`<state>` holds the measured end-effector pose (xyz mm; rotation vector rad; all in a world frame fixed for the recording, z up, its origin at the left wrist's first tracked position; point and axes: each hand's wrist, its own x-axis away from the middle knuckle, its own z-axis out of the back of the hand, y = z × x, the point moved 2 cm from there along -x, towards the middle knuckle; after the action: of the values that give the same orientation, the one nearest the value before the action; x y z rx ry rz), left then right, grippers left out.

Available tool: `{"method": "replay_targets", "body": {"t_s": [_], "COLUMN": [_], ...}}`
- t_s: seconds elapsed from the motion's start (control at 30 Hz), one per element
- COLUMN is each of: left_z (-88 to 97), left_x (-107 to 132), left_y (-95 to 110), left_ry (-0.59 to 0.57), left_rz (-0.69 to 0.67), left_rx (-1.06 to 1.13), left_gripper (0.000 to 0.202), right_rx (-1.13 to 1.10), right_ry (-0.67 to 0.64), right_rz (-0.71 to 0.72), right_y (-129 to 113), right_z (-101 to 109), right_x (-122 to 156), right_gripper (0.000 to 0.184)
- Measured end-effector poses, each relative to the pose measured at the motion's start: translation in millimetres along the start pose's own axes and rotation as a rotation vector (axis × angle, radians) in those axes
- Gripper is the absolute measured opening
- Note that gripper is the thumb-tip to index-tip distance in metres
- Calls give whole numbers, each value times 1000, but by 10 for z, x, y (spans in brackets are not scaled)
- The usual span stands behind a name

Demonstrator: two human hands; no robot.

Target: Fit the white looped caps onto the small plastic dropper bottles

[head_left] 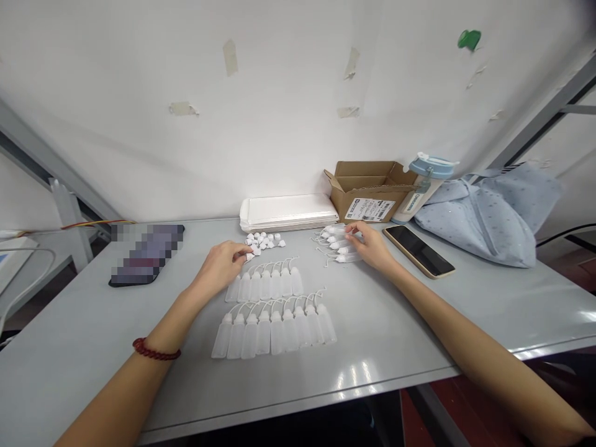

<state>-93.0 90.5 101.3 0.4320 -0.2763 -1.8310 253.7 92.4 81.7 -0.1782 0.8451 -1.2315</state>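
My left hand point(225, 266) reaches to the pile of small white caps point(267, 241), its fingertips closed on a cap point(250, 255) at the pile's near left edge. On the right, my right hand point(367, 243) has its fingers bent over a cluster of small translucent plastic bottles point(336, 239), apparently gripping one; my fingers partly cover them. Between my arms lie two rows of similar flat bottles: a back row point(265, 285), its left end close under my left hand, and a longer front row point(274, 332). Thin white strands curl from their necks.
Against the wall are a stack of flat white boxes point(288, 212), an open cardboard box point(372, 195), a blue-lidded cup point(426, 186) and a light blue cloth bag point(484, 217). A phone point(419, 251) lies right of my right hand. A blurred-out dark device point(146, 256) lies far left.
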Motion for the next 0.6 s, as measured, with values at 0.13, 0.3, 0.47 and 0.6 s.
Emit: {"method": "replay_targets", "body": {"t_s": [0.13, 0.3, 0.47, 0.6], "left_z": [37, 67, 62, 56], "left_x": [14, 32, 25, 22], "left_y": [37, 64, 64, 69], "left_ry": [-4, -11, -24, -39], "left_rz": [18, 39, 35, 30], "left_rx": [27, 76, 107, 113], "left_gripper": [36, 37, 31, 31], "right_rx": [-2, 1, 7, 18], "right_ry": [19, 9, 29, 61], "right_rz": [6, 11, 32, 42], "right_y": [8, 23, -5, -30], "right_z": [16, 4, 16, 38], "right_x": [-7, -7, 0, -2], "right_gripper": [12, 19, 18, 19]}}
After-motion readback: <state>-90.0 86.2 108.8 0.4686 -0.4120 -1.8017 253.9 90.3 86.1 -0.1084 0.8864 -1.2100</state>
